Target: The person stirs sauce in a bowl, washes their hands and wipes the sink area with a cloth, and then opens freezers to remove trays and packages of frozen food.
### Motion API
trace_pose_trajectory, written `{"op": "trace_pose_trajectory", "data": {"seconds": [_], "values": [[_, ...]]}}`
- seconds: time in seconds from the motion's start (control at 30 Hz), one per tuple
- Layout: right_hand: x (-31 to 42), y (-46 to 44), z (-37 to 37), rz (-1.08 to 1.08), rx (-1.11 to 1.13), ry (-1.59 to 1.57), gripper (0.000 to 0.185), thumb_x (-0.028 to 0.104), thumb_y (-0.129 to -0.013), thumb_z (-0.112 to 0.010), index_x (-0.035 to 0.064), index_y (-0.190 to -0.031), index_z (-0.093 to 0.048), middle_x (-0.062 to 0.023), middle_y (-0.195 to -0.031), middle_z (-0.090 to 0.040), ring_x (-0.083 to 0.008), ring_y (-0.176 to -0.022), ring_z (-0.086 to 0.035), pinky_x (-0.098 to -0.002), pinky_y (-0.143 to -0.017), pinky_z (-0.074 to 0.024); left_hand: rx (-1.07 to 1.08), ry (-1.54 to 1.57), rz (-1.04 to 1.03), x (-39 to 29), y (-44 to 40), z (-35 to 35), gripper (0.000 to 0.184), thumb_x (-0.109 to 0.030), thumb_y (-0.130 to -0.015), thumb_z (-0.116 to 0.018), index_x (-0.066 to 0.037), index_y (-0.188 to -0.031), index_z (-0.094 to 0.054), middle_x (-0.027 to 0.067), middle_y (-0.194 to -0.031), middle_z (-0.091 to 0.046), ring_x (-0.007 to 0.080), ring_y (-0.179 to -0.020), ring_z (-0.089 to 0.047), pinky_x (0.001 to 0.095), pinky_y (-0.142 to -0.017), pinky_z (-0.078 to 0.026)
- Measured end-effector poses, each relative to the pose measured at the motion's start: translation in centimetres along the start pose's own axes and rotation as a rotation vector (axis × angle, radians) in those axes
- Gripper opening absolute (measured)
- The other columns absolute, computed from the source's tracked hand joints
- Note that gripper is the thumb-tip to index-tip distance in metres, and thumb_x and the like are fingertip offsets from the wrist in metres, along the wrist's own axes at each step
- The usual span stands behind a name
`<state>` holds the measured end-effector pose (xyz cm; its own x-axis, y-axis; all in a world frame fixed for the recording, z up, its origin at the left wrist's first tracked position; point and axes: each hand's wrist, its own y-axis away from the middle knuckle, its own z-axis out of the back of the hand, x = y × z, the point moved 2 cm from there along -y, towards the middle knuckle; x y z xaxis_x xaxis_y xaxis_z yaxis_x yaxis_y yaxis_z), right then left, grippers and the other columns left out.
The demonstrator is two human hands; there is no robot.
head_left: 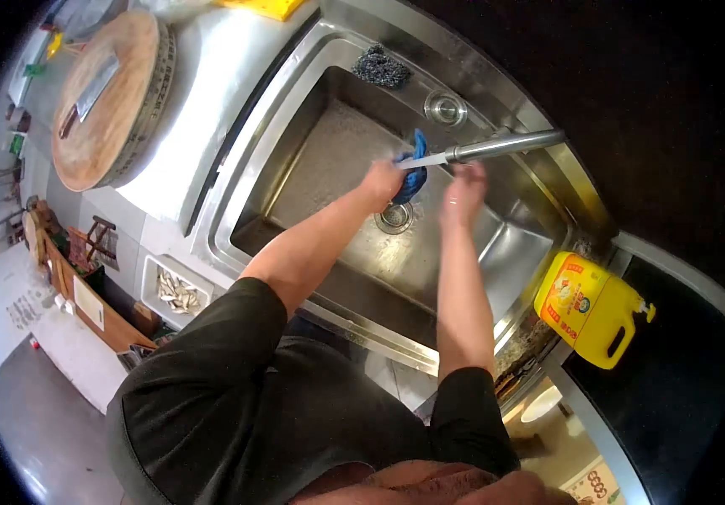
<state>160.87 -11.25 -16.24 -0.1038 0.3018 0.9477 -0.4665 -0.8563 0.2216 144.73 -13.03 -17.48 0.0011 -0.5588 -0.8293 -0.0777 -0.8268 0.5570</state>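
Clutching a crumpled blue cloth (413, 183) in the fingers of the left hand (382, 183), over the sink (320, 160), near the faucet (506, 146). Holding the right hand (465, 187) near the cloth, blurred; cannot tell the state of its fingers. Has beyond the fingers a dark scouring pad (381, 67), beneath them a drain (394, 219), to their right a yellow jug (586, 310), far to their left a chopping block (127, 109) bearing a cleaver (97, 87).
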Motion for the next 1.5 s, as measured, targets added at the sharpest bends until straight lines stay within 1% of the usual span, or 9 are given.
{"op": "trace_pose_trajectory", "data": {"seconds": [0.13, 0.23, 0.33, 0.43, 0.53, 0.63, 0.77, 1.37, 1.5], "values": [[3.7, -5.6, 4.7, 0.131, -0.147, 0.363, 0.059, 0.03, -0.083, -0.068, -0.0041, -0.125, -0.045, -0.0234, -0.124, -0.053, -0.0315, -0.111, -0.054, -0.0381, -0.098, -0.0407, -0.051, 0.17, 0.065, 3.2, -2.1, -0.7, 0.032, -0.029, -0.093, -0.051, -0.005, -0.11, -0.063, 0.0136, -0.09, -0.064, 0.0188, -0.08, -0.056, 0.0343, -0.076, -0.045], [6.9, -7.0, 3.1, 0.244, -0.131, 0.174, 0.028, 0.018, -0.081, -0.07, 0.0001, -0.089, -0.051, -0.0071, -0.084, -0.055, -0.0194, -0.076, -0.048, -0.0356, -0.072, -0.0425, -0.072, 0.216, 0.161, 2.7, -0.4, -0.1, 0.041, -0.039, -0.092, -0.053, -0.005, -0.112, -0.062, 0.0099, -0.093, -0.065, 0.0174, -0.082, -0.058, 0.0329, -0.076, -0.046], [7.2, -7.1, 1.4, 0.318, -0.139, 0.396, 0.028, 0.019, -0.082, -0.069, -0.0002, -0.096, -0.055, -0.0076, -0.089, -0.06, -0.0212, -0.079, -0.053, -0.0358, -0.073, -0.0442, -0.063, 0.394, 0.292, 2.6, 0.0, 0.8, 0.048, -0.044, -0.091, -0.054, -0.001, -0.112, -0.061, 0.0095, -0.093, -0.065, 0.0155, -0.082, -0.059, 0.0337, -0.073, -0.048], [7.8, -5.8, 1.0, 0.057, 0.003, -0.356, 0.044, 0.013, -0.088, -0.061, 0.0012, -0.128, -0.045, -0.011, -0.12, -0.051, -0.022, -0.108, -0.05, -0.0408, -0.096, -0.0405, -0.12, 0.121, 0.353, -0.5, 2.1, 1.6, 0.056, -0.055, -0.078, -0.067, -0.001, -0.094, -0.065, 0.0082, -0.087, -0.065, 0.0152, -0.075, -0.062, 0.0319, -0.065, -0.051], [3.9, -4.4, 3.3, 0.423, 0.016, 0.139, 0.058, 0.017, -0.087, -0.059, -0.0044, -0.135, -0.034, -0.0213, -0.129, -0.047, -0.0318, -0.116, -0.05, -0.0475, -0.098, -0.0436, -0.071, 0.039, 0.272, -0.5, 2.2, 1.4, 0.057, -0.054, -0.067, -0.073, 0.001, -0.081, -0.067, 0.0125, -0.083, -0.065, 0.0196, -0.066, -0.06, 0.0374, -0.059, -0.05], [0.9, 4.6, 1.3, -0.28, 0.154, -0.159, 0.069, 0.046, -0.089, -0.056, 0.0061, -0.141, -0.034, -0.0104, -0.145, -0.037, -0.0259, -0.132, -0.037, -0.0388, -0.108, -0.0277, -0.1, 0.045, 0.21, -2.7, 4.2, 1.2, 0.04, -0.037, -0.07, -0.069, 0.001, -0.082, -0.067, 0.013, -0.077, -0.065, 0.0213, -0.07, -0.061, 0.0377, -0.063, -0.051], [2.2, 14.7, -3.4, -0.883, 0.391, -0.531, 0.062, 0.06, -0.085, -0.05, 0.0153, -0.128, -0.048, -0.0063, -0.128, -0.05, -0.0259, -0.123, -0.045, -0.0445, -0.102, -0.0359, 0.012, -0.199, -0.164, -3.2, 6.4, 0.3, 0.045, -0.041, -0.074, -0.06, -0.001, -0.095, -0.064, 0.0186, -0.092, -0.066, 0.03, -0.086, -0.064, 0.0438, -0.077, -0.049], [11.4, 21.1, -11.5, -0.203, 0.161, -0.147, 0.053, 0.053, -0.091, -0.046, 0.0112, -0.122, -0.053, -0.0075, -0.123, -0.053, -0.0246, -0.112, -0.051, -0.0422, -0.095, -0.0401, 0.384, 0.297, -0.176, -5.2, 11.6, 8.4, 0.038, -0.033, -0.081, -0.054, -0.002, -0.099, -0.066, 0.0157, -0.098, -0.066, 0.028, -0.089, -0.062, 0.0399, -0.079, -0.049], [9.1, 17.3, -10.4, -0.389, 0.128, -0.199, 0.053, 0.049, -0.094, -0.043, 0.0073, -0.127, -0.051, -0.0081, -0.127, -0.051, -0.023, -0.113, -0.051, -0.0389, -0.096, -0.039, 0.417, 0.341, -0.148, -5.2, 12.3, 8.8, 0.037, -0.032, -0.083, -0.053, -0.002, -0.1, -0.067, 0.0151, -0.099, -0.066, 0.0275, -0.09, -0.061, 0.0391, -0.079, -0.048]]}}
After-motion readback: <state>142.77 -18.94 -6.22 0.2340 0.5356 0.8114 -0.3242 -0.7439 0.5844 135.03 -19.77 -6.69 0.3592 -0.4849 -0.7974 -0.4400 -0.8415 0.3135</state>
